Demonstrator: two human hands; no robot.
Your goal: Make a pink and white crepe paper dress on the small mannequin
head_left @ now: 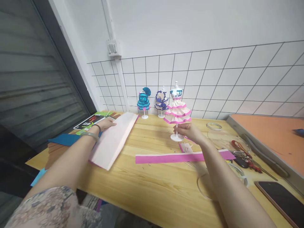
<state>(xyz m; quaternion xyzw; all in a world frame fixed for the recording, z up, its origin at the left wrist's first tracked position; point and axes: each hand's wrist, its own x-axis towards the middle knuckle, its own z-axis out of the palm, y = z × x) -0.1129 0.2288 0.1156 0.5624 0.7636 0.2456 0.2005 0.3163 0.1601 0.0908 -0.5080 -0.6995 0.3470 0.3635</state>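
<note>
My right hand (pixel 186 130) is closed around the thin post of a small white dress-form mannequin (pixel 176 137). The mannequin wears a tiered cream skirt (pixel 177 111) with pink edging, and blue pieces cover its bust. Over at the left, my left hand (pixel 107 124) holds the edge of a folded pale sheet (pixel 116 141) with a magenta underside; its fingertips are partly hidden. In front of the mannequin lies a long magenta strip (pixel 166 158) with a white edge. A small cream-and-pink scrap (pixel 186 147) sits just behind the strip.
Two dressed mannequins, one teal (pixel 143 103) and one purple-and-cream (pixel 161 102), stand by the wall. Blue sheets (pixel 63 139) and a printed package (pixel 89 121) lie left. At right are tape rolls (pixel 214 126), scissors (pixel 241 148), a phone (pixel 280 201) and an orange-surfaced tray (pixel 268 134).
</note>
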